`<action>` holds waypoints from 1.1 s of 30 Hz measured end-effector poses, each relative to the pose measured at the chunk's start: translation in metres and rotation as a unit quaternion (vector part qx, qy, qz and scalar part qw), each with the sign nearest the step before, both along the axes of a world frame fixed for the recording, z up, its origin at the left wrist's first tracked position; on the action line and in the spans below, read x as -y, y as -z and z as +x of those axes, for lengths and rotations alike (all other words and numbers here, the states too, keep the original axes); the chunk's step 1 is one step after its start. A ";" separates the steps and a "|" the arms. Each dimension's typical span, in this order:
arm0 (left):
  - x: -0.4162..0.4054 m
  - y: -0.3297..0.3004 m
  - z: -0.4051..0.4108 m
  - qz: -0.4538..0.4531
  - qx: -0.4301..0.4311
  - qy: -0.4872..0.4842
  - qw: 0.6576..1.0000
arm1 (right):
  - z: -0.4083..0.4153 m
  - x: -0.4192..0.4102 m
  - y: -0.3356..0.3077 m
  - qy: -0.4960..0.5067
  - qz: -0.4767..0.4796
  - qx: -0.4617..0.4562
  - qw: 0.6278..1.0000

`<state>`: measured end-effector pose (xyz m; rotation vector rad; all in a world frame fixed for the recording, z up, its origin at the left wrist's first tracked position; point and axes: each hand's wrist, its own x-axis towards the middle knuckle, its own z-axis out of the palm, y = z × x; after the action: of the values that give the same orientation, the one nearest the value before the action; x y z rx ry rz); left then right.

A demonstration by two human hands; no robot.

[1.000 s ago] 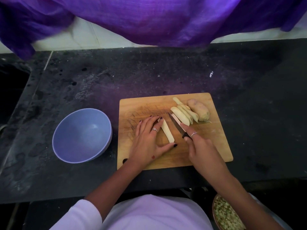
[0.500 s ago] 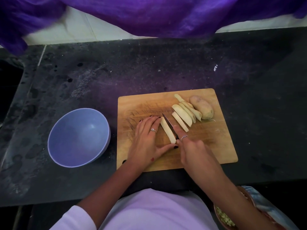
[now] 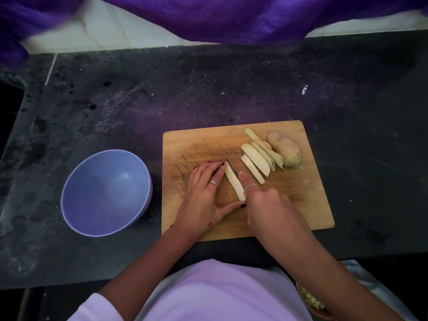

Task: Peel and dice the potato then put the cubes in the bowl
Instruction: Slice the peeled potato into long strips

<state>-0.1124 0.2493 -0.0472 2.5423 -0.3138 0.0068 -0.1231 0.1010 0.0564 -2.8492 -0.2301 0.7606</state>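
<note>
left hand (image 3: 206,195) steadies potato strip (image 3: 234,185) | right hand (image 3: 266,205) holds knife (image 3: 231,166) alongside

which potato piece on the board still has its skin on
The brown potato piece at the far right end of the row, near the cutting board's back right corner. Every other slice shows pale cut flesh.

A cutting board (image 3: 301,205) is set on the counter (image 3: 231,89), with a bowl (image 3: 76,214) placed to its left — just apart. On the board's far right a potato (image 3: 284,148) is laid, slices (image 3: 254,158) stacked left of it, one strip (image 3: 234,184) nearer the middle.
</note>
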 end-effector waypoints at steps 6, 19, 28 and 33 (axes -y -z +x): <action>0.001 0.001 0.000 -0.002 0.000 -0.003 1.000 | 0.002 -0.001 -0.004 0.000 -0.013 -0.020 1.000; 0.001 0.001 0.001 -0.004 0.007 0.005 1.000 | 0.020 -0.010 -0.006 0.033 -0.051 -0.056 0.997; 0.000 0.003 0.002 0.007 0.024 0.016 1.000 | 0.011 -0.021 -0.009 -0.020 -0.085 0.012 0.996; -0.001 0.002 0.002 0.044 0.037 0.016 0.998 | -0.001 -0.023 -0.012 -0.031 -0.111 0.018 0.993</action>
<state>-0.1108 0.2504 -0.0494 2.6289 -0.3907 0.0763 -0.1244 0.1243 0.0683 -3.0797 -0.2553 0.7940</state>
